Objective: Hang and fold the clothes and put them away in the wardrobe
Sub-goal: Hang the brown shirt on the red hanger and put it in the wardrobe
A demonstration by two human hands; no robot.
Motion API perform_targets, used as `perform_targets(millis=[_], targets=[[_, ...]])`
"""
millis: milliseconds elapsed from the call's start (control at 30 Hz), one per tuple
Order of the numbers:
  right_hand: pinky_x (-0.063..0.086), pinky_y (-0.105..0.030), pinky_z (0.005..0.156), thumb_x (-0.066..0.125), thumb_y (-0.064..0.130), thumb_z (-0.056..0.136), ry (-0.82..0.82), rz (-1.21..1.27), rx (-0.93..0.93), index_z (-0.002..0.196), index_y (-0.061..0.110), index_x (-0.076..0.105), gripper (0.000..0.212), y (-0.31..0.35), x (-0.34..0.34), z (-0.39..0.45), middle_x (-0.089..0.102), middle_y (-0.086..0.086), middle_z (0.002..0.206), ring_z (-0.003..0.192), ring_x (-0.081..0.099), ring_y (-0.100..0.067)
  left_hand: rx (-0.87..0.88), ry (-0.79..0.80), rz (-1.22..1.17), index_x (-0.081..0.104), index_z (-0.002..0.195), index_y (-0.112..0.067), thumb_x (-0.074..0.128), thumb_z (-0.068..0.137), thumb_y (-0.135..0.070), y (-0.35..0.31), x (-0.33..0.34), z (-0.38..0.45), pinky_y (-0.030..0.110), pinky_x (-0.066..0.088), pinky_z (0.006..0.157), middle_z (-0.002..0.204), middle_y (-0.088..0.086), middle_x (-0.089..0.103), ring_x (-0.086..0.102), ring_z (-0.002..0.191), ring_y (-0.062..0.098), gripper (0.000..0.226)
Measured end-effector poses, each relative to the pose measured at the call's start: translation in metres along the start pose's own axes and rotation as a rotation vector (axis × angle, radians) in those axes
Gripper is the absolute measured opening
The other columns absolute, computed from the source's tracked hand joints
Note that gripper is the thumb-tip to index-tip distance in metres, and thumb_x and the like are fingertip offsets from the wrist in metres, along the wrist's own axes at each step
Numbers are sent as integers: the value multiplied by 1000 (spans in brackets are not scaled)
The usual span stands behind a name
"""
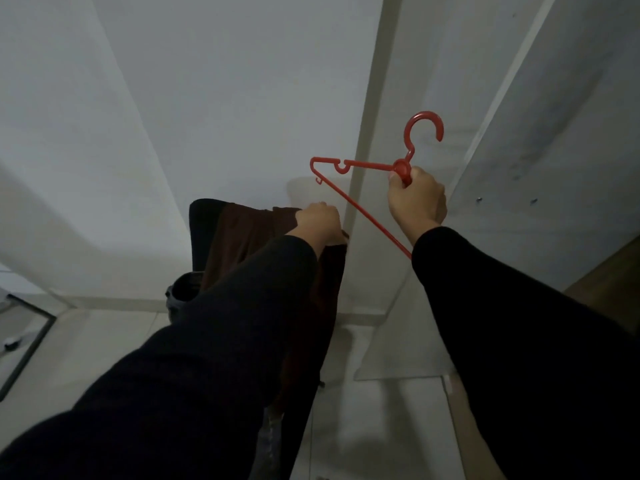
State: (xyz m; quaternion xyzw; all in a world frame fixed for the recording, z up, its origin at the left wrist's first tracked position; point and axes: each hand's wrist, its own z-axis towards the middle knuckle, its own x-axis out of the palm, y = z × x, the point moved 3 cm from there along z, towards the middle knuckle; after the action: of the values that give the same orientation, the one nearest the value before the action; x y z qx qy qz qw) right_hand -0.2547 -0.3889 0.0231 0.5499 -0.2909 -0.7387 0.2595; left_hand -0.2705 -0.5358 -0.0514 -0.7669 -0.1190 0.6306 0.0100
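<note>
We count one red hanger [367, 188] in our right hand [415, 199], one dark brown garment [242, 237] under our left hand [318, 223].

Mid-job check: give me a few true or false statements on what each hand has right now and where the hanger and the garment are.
1. The right hand grips the red hanger just below its hook. True.
2. The dark brown garment already hangs on the hanger. False: it is apart from the hanger, held at its top edge by the left hand.
3. The hanger's hook points up. True.
4. The left hand is open and idle. False: its fingers are curled on the garment.
</note>
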Motion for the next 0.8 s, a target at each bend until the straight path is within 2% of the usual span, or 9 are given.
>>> perform_targets(millis=[67, 133, 267, 367, 467, 567, 633, 700, 800], targets=[[37, -23, 78, 46, 35, 99, 6, -6, -6, 113, 11, 61, 32, -4, 3, 9, 53, 6, 90, 88, 52, -13, -31, 7, -8, 57, 96, -12, 57, 90, -34, 6, 1, 10, 33, 48, 79, 101, 8, 61, 55, 83, 22, 23], [36, -23, 77, 46, 35, 99, 12, -12, -6, 112, 11, 61, 32, -6, 6, 13, 52, 5, 89, 85, 49, -13, -45, -5, -63, 58, 97, -11, 52, 94, -27, 16, -3, 17, 32, 46, 81, 104, 9, 62, 55, 86, 21, 18], [38, -24, 76, 45, 37, 99, 8, 14, -5, 109, 11, 62, 32, -2, 10, 12, 53, 4, 87, 84, 52, -15, -73, -110, -235, 57, 115, -6, 42, 99, -22, 42, -25, 14, 31, 40, 93, 116, 11, 58, 53, 108, 26, 28], [38, -24, 75, 45, 37, 99, 8, 34, -6, 108, 11, 62, 32, 6, 12, 6, 55, 5, 86, 81, 51, -13, -175, -190, -397, 52, 121, -4, 36, 100, -20, 71, -42, 3, 34, 41, 92, 125, 15, 54, 51, 115, 30, 31], [38, -24, 76, 45, 37, 99, 1, 40, -22, 108, 12, 61, 31, 15, 12, -5, 54, 5, 87, 81, 49, -12, -291, -202, -510, 45, 129, 1, 29, 102, -16, 98, -50, -12, 36, 38, 99, 134, 19, 48, 46, 122, 33, 36], [43, -26, 77, 45, 38, 98, 5, 47, -35, 104, 13, 61, 30, 21, 13, -19, 57, 3, 85, 81, 53, -14, -304, -201, -628, 43, 131, 9, 27, 102, -11, 110, -45, -32, 36, 37, 101, 136, 25, 46, 45, 126, 37, 39], [46, -28, 80, 46, 39, 98, 10, 51, -39, 105, 13, 62, 31, 24, 15, -27, 62, 0, 90, 86, 59, -16, -256, -46, -811, 42, 134, 4, 27, 103, -20, 112, -32, -43, 39, 37, 104, 137, 23, 47, 45, 126, 37, 42], [46, -28, 80, 46, 40, 98, 5, 50, -40, 106, 12, 62, 33, 27, 17, -35, 64, -1, 93, 89, 60, -17, -234, 262, -978, 40, 137, -5, 29, 102, -30, 111, -16, -55, 43, 37, 109, 138, 17, 48, 47, 126, 33, 44], [46, -28, 80, 45, 39, 98, -13, 38, -39, 107, 12, 62, 33, 30, 16, -45, 62, 0, 90, 88, 59, -18, -221, 569, -844, 41, 139, -15, 36, 99, -37, 111, 5, -62, 50, 34, 110, 143, 11, 44, 45, 129, 33, 45]])
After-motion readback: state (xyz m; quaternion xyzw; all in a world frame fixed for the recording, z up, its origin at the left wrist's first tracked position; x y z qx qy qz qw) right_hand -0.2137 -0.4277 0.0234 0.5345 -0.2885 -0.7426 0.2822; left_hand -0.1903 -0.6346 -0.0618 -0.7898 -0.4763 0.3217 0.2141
